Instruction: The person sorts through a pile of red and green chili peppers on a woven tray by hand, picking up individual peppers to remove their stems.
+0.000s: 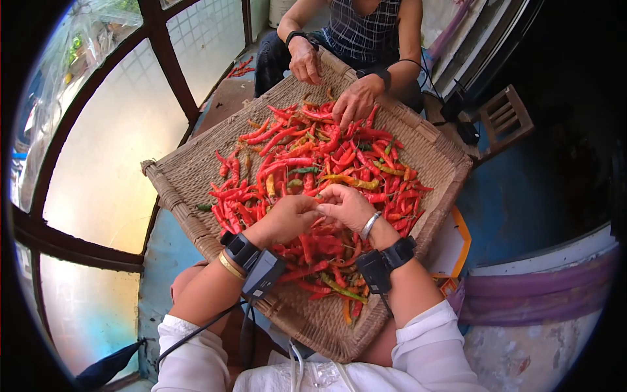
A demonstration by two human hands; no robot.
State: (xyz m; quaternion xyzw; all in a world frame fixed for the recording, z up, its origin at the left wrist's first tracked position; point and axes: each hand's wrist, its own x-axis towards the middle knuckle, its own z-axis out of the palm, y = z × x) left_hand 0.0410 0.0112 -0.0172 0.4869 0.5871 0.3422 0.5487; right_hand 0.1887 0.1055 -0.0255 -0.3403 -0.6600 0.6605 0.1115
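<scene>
The peppers (333,153) are mostly red, the woven tray (189,170) tan.

Daylight reaches me through the frosted window panes (111,150) at the left of the frame, glowing pale to yellowish. Around the middle, the peppers (287,163) by my hands (284,219) show brightly lit and fairly sharp. The upper right sinks into deep shadow. Wide-lens distortion bends the window frame (172,65), and black vignetting rounds the corners.

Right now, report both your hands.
Left hand: closed above the red peppers; any hold cannot be told.
Right hand: fingers pinched; any hold also unclear.
</scene>
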